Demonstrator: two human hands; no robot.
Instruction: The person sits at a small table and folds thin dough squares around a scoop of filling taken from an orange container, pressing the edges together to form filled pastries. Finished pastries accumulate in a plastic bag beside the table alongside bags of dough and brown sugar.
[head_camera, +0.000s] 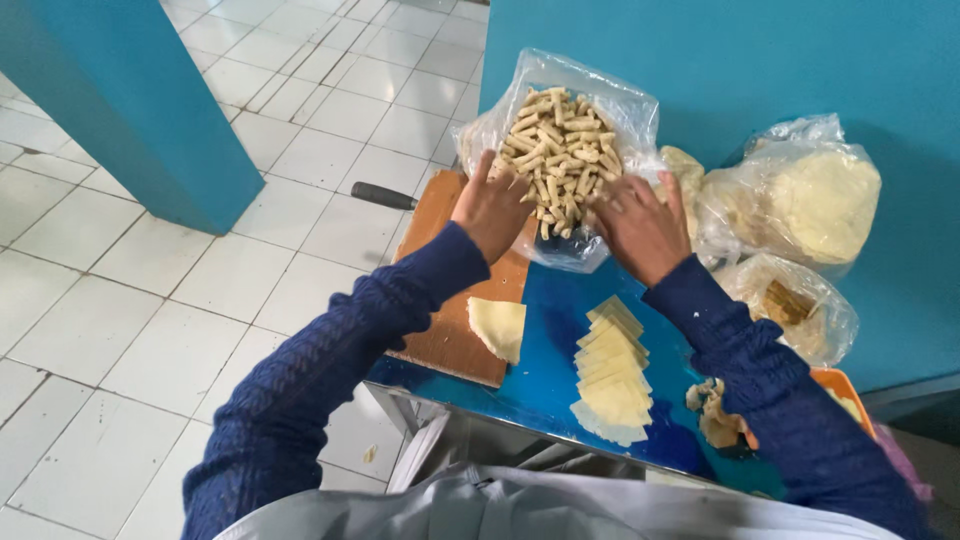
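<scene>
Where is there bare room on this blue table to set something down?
Bare blue table shows between the wooden board and the row of dough strips. The far side is crowded: both hands at the bag of rolled pieces, more bags to the right.

Landmark: wooden board (450, 300), lying on the left part of the table (545, 375).

- Dough piece (498, 327) rests on the board's near right edge.
- Knife handle (384, 196) projects past the board's far left corner.
- Open bag of rolled sticks (560, 150) sits at the board's far right corner, against the wall.
- Left hand (492, 208) lies over the board's far end, touching the sticks; right hand (640, 228) is right of it, on the same heap.
- Row of cut dough sheets (612, 372) lies right of the board.
- Bag of flat rounds (810, 195) stands well right, against the wall.
</scene>
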